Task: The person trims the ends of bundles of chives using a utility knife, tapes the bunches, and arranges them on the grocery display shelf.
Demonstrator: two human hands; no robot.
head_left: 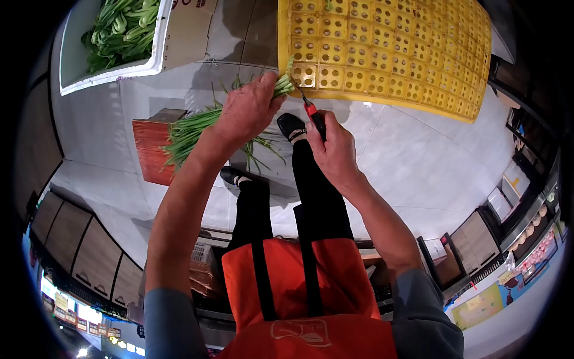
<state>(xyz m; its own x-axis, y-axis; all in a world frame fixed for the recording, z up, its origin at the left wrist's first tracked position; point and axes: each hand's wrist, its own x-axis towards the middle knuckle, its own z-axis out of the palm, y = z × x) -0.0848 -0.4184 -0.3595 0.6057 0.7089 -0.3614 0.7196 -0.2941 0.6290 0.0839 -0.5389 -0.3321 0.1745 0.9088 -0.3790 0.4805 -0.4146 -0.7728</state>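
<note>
My left hand (248, 107) is wrapped round a bunch of long, thin green stalks (194, 137), with their pale cut ends (283, 84) sticking out past the fingers toward the right. The stalks fan out down to the left over a reddish wooden stool (156, 149). In my right hand (335, 152) is a small cutting tool, apparently a knife (313, 116), with a red and black handle. Its short, dark blade points up-left at the pale ends; whether it touches them is hard to tell.
A yellow plastic crate (382, 51) with rows of holes stands at the top right, beside the stalk ends. At the top left, a white foam box (161, 36) holds leafy greens (122, 30). Below are my black shoes (291, 127) on the grey tiled floor (406, 155).
</note>
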